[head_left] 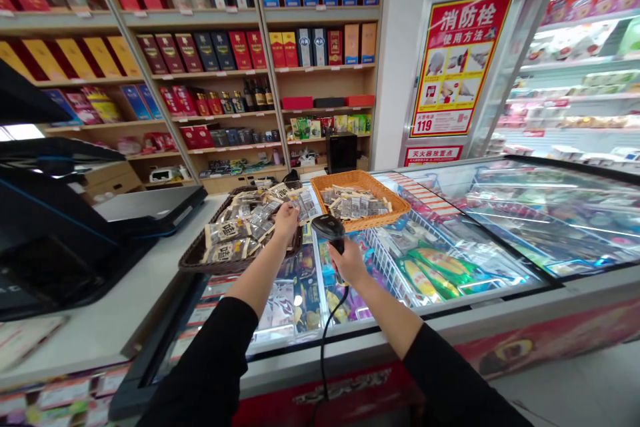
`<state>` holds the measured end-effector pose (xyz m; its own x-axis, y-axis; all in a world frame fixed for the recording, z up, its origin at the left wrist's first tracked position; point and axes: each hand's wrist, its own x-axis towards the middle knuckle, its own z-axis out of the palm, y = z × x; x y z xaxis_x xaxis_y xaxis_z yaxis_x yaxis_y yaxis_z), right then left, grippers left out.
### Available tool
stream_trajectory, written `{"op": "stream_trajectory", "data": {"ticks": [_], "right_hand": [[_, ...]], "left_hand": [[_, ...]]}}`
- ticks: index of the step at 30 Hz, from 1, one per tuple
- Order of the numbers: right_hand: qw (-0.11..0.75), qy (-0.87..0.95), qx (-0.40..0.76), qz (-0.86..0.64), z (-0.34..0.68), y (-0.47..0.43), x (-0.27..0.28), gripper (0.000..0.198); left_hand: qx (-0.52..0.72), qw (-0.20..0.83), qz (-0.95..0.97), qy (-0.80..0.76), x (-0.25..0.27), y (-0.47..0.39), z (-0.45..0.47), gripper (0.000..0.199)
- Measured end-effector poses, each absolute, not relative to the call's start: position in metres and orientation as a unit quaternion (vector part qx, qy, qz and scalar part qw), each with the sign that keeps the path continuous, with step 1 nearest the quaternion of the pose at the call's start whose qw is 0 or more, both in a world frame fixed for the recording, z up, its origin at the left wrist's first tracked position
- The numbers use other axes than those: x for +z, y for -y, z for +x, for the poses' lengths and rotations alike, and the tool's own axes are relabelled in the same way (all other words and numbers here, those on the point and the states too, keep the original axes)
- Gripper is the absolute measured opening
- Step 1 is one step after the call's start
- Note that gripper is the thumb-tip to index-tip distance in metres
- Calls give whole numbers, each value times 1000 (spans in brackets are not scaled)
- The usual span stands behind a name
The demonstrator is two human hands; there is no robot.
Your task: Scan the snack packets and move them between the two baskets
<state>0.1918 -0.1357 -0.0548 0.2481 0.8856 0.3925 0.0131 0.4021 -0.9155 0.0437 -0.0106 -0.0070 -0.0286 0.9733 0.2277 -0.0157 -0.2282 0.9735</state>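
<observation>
Black sleeves (pixel 215 360) closest to camera, one per forearm, both arms reaching forward over a glass-topped freezer (pixel 450 307). Hands apart, scanner between them.

Right hand (pixel 351 263): wrapped round the handle of a black barcode scanner (pixel 327 227), head up and turned toward the left hand. Scanner sits above the glass, just in front of the tan basket (pixel 371 221). Black cable (pixel 326 340) drops from the handle, down past the freezer's front edge.

Left hand (pixel 287 221): fingers closed on a small clear packet (pixel 306 204) at the right side of the dark basket (pixel 197 264). Packet is near the scanner head, not touching it as far as I can see. Fingertips partly hidden.

Dark basket: heaped with similar packets, cream labels with black print. Tan basket: fewer packets, lying in the middle. Both baskets rest at the far side of the freezer, dark one on the left. Under the glass: white wire basket (pixel 391 268), green-and-yellow bags (pixel 443 271).

Left: pale counter (pixel 127 293) with a flat-topped scale (pixel 150 203). Behind: shelves (pixel 320 15) of boxes and bottles, red-and-yellow sign (pixel 459 63) on the wall.
</observation>
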Motion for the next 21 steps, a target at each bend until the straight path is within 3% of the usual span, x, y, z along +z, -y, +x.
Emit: {"op": "stream_trajectory", "data": {"ticks": [12, 17, 21], "right_hand": [[650, 511, 368, -424, 189, 139, -54, 24], [719, 394, 437, -370, 196, 135, -54, 31], [801, 267, 409, -346, 217, 126, -54, 35]], "left_hand": [[522, 328, 593, -519, -6, 12, 44, 22], [527, 303, 621, -495, 1, 15, 42, 23], [504, 276, 660, -484, 14, 9, 64, 19]]}}
